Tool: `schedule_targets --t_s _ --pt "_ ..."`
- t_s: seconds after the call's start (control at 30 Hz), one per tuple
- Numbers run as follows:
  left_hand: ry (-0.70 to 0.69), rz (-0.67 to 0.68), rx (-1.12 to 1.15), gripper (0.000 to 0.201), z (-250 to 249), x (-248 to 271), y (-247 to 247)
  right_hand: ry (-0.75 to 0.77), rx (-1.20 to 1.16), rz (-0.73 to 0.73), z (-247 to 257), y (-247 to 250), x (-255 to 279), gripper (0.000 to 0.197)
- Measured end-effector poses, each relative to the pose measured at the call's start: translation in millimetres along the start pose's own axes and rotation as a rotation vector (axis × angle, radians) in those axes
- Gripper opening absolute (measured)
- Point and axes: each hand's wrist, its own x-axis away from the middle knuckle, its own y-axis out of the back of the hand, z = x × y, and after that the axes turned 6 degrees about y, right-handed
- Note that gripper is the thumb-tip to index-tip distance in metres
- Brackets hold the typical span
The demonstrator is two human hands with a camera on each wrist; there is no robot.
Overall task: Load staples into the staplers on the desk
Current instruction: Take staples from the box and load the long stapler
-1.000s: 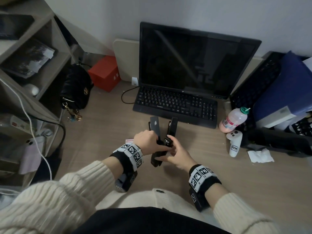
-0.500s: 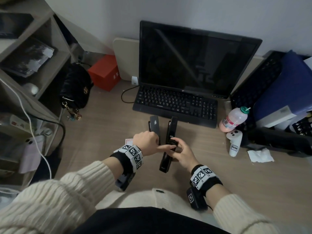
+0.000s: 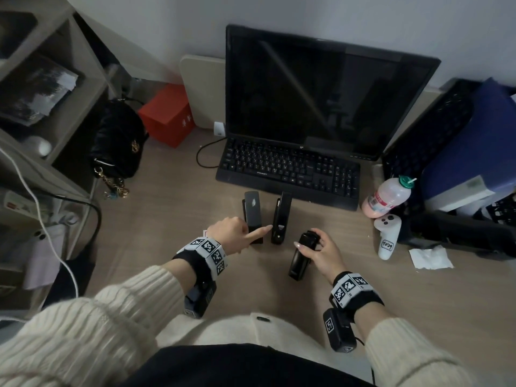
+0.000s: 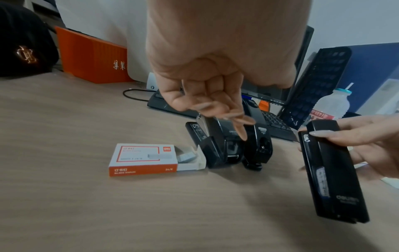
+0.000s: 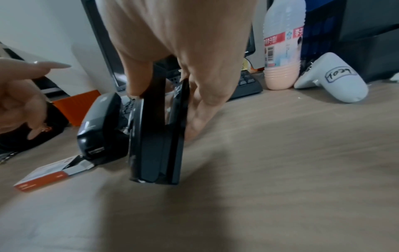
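Observation:
Three black staplers are in view. The left stapler (image 3: 252,216) (image 4: 207,145) and the middle stapler (image 3: 280,219) (image 4: 259,141) stand side by side before the keyboard. My left hand (image 3: 240,236) (image 4: 215,105) holds nothing; its index finger reaches to the middle stapler's near end. My right hand (image 3: 321,250) (image 5: 194,68) grips the third stapler (image 3: 301,255) (image 4: 332,170) (image 5: 157,136) by its sides, low over the desk. An orange-and-white staple box (image 4: 142,158) (image 5: 43,177) lies open left of the staplers, mostly hidden under my left hand in the head view.
Behind the staplers sit a black keyboard (image 3: 287,169) and monitor (image 3: 321,93). A pink bottle (image 3: 388,196), white controller (image 3: 386,236) and tissue (image 3: 430,256) lie at the right. A black bag (image 3: 117,143), red box (image 3: 167,115) and shelves (image 3: 55,107) stand left.
My left hand has let go of the stapler that both hands held. My right hand has carried it to the right, away from the other two. The left index finger now reaches toward the middle stapler.

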Motion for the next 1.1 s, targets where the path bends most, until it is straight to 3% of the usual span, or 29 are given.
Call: schedule_targets --t_s 0.3,0.5,0.6,0.67,0.8,0.9,1.1 --pt "0.106 -0.028 0.046 0.060 9.8 -24.7 -3.1 -0.051 -0.103 -0.049 3.7 5.2 -36.9 0.068" --pt "0.147 -0.038 0.111 0.039 10.8 -33.2 -3.3 -0.051 -0.095 0.005 14.1 6.9 -66.3 0.049" --pt "0.143 -0.030 0.149 0.045 7.2 -35.2 -1.4 -0.049 -0.062 0.027 11.2 5.3 -76.5 0.043" --pt "0.135 -0.032 0.161 0.056 4.1 -38.0 -1.8 -0.068 -0.036 0.038 6.4 2.3 -82.1 0.061" --pt "0.162 -0.001 0.142 0.076 1.5 -47.6 -6.9 -0.112 -0.038 0.045 5.2 -4.4 -84.2 0.067" --pt "0.172 0.016 0.119 0.080 -3.0 -52.7 -8.2 -0.131 0.003 0.108 4.4 -7.9 -85.9 0.077" --pt "0.185 -0.018 0.093 0.084 -9.7 -57.3 -5.8 -0.092 0.131 0.134 3.4 -11.1 -88.7 0.060"
